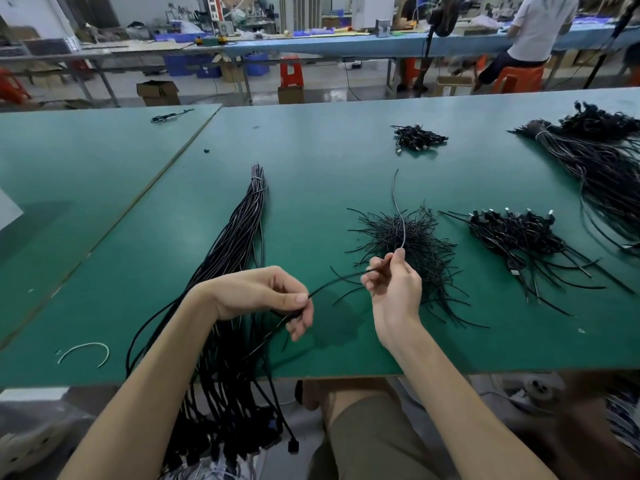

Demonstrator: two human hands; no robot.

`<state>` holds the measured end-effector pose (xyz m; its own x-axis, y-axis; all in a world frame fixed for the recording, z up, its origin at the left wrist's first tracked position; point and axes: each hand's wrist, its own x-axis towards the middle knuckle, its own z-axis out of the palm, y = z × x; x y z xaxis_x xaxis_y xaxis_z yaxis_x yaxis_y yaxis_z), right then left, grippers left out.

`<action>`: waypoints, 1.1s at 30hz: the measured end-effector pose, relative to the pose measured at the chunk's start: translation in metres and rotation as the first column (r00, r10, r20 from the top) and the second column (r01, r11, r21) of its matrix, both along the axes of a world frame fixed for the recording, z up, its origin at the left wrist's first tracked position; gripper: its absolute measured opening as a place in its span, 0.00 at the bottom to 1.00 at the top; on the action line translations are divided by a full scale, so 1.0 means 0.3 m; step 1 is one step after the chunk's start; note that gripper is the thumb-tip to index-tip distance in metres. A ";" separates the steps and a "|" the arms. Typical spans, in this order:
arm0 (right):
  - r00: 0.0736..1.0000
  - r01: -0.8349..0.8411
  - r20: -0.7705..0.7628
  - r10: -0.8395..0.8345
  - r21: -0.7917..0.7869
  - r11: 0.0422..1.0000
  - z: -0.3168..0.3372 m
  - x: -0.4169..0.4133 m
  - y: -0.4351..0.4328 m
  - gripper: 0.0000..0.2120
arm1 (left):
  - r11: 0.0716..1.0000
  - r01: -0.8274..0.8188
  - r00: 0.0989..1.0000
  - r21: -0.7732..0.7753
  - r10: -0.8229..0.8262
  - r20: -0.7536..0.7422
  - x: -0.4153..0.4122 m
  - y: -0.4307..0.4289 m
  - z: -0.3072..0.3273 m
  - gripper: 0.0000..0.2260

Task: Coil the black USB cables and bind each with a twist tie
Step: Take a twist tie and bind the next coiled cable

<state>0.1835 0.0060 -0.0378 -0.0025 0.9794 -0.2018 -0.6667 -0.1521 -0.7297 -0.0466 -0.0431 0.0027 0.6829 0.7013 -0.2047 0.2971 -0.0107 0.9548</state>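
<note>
A long bundle of black USB cables [242,230] lies on the green table [311,161] and hangs over its front edge. My left hand [270,296] pinches one black cable [336,280] that stretches across to my right hand [393,282]. My right hand grips that cable and its free end curves up above a loose pile of black twist ties [412,237]. Just right of the pile lie several coiled, tied cables [516,233].
A small heap of tied cables [419,137] sits farther back, and a big cable bundle [595,161] fills the far right. A white tie scrap [85,348] lies at the front left. Behind are other benches, red stools and a seated person [533,32].
</note>
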 end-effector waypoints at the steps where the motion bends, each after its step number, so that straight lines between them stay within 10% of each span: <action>1: 0.997 -0.038 0.064 0.036 0.038 0.999 0.000 -0.004 -0.004 0.15 | 0.998 -0.055 0.998 -0.004 0.055 0.033 0.010 0.002 -0.008 0.14; 6: 0.766 -0.369 0.634 0.108 0.295 0.881 -0.016 -0.031 -0.033 0.06 | 0.937 -0.348 0.928 -0.009 0.346 0.136 0.084 0.028 -0.055 0.14; 23: 0.964 -0.080 0.263 0.047 0.115 0.990 -0.002 -0.011 -0.017 0.17 | 0.953 -0.293 0.955 0.074 0.289 0.059 0.045 -0.002 -0.082 0.09; 33: 0.928 -0.176 0.355 0.111 0.155 0.972 0.003 -0.025 -0.030 0.09 | 0.965 -0.261 0.962 0.031 0.258 0.090 0.034 -0.013 -0.051 0.15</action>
<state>0.1760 -0.0030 -0.0370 -0.1083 0.9935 -0.0352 -0.3531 -0.0715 -0.9329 -0.0362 -0.0469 -0.0124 0.4898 0.8635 -0.1203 0.2132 0.0152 0.9769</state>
